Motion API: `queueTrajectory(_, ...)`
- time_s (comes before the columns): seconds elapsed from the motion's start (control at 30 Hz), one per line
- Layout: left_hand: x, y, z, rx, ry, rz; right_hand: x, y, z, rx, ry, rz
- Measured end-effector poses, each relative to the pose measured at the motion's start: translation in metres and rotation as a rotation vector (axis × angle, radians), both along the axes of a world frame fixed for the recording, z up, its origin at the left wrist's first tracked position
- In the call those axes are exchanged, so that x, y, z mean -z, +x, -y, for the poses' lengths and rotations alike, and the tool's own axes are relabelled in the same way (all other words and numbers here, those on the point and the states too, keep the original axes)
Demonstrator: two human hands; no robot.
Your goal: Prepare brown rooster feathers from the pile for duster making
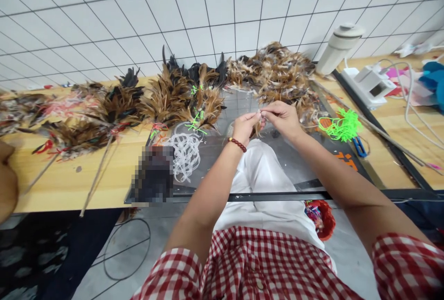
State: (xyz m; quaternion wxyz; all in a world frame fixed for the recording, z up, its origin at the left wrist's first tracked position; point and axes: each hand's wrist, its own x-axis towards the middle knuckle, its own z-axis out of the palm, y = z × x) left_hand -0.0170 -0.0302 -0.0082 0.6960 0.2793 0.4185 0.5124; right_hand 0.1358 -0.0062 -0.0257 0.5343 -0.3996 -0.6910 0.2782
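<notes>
My left hand (245, 128), with a beaded bracelet (237, 144) at the wrist, is closed in a pinch over the glass panel (222, 165). A small brown feather (257, 129) pokes out below its fingers. My right hand (285, 118) pinches at the same spot, fingertips touching the left ones; what it grips is too small to make out. Behind both hands lies a large heap of loose brown feathers (274, 73). Bunches of brown and black feathers (169, 91) with green ties stand to the left. White plastic strips (184, 154) lie nearer me.
Bright green strips (343, 125) and a blue cutter (359, 147) lie at right. Behind them stand a white bottle (338, 50) and a power strip (364, 87) with cables. Feather bunches on sticks (99, 165) reach the left table edge, near another person's arm (7, 182).
</notes>
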Motion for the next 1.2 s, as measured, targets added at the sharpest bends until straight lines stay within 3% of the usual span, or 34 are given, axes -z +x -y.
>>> queueTrajectory(0.37, 0.000, -0.001, 0.002, 0.042, 0.063, -0.093, 0.004, 0.009, -0.009, -0.059, 0.032, 0.065)
queueTrajectory(0.63, -0.003, -0.002, 0.003, 0.037, 0.001, -0.008, -0.004, 0.015, -0.006, -0.202, 0.071, 0.170)
queueTrajectory(0.8, -0.003, -0.002, 0.003, 0.005, 0.020, -0.039, -0.006, 0.014, -0.004, -0.191, 0.024, 0.148)
queueTrajectory(1.03, 0.001, -0.004, 0.003, 0.123, 0.088, -0.092, -0.011, 0.010, -0.005, -0.186, -0.086, 0.038)
queueTrajectory(1.2, 0.002, -0.003, 0.004, 0.191, 0.157, -0.223, -0.009, 0.009, -0.004, -0.189, -0.076, 0.095)
